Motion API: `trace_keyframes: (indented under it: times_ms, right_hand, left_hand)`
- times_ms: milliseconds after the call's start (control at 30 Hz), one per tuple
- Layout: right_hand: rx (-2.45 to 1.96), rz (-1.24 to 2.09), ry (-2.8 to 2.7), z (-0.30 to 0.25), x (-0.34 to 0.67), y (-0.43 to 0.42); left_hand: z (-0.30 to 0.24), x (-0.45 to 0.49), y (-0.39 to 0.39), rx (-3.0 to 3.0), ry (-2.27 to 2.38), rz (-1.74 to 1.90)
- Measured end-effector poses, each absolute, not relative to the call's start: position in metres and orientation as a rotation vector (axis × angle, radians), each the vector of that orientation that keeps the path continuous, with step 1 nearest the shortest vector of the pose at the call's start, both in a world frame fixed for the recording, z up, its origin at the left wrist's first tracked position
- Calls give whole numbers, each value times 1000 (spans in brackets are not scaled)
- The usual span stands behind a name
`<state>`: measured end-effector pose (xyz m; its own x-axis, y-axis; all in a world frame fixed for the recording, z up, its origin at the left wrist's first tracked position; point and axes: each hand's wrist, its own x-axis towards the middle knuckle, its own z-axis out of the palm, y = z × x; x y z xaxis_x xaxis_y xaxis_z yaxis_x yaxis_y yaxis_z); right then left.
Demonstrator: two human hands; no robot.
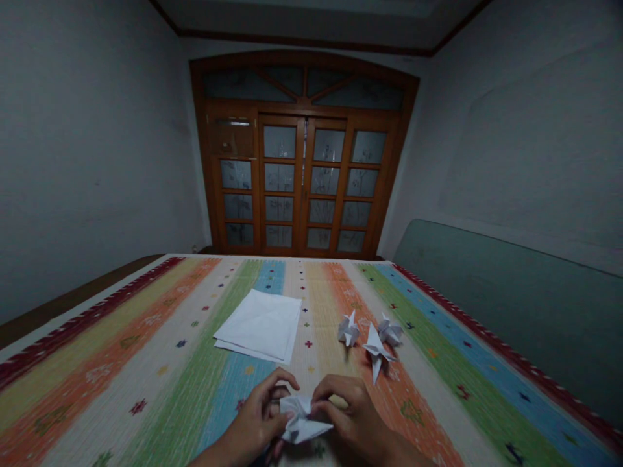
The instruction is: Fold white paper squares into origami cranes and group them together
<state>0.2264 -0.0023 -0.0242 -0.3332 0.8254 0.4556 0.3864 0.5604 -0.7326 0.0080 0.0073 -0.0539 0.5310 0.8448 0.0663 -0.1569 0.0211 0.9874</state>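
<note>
The left hand (256, 421) and right hand (348, 415) are drawn close together at the bottom of the view, curled inward, with a crumpled, partly folded piece of white paper (299, 421) pinched between them. The right hand's fingers (335, 395) arch over the paper's right side and cover slightly more of it, while the left hand's fingertips (289, 381) curve in at its upper left. Exactly where each thumb presses cannot be told from this view. The paper lies midway between the hands, just above the near edge of the view, its bunched part toward the left hand and a flat pointed flap running out beneath the right hand, so its long axis lies roughly side to side. Below and around the hands spreads a striped woven cloth (121, 415) in red, orange, green, blue and cream. Ahead and to the left lies a loose stack of white paper squares (257, 324); ahead and to the right, well apart from it, stand three pointed origami figures (377, 347), close together. Beyond the cloth rise glazed wooden doors (302, 181), and a green padded panel (491, 311) runs along the right.
</note>
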Motion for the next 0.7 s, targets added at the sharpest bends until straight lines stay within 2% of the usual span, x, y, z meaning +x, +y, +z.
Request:
trace_keyframes:
  times_ms: [367, 700]
  right_hand:
    - [-1098, 834, -1712, -23, 220, -1]
    - [-1094, 937, -1751, -10, 218, -6]
  left_hand:
    - [-52, 11, 4, 1352, 641, 844]
    - [-59, 14, 4, 1319, 701, 917]
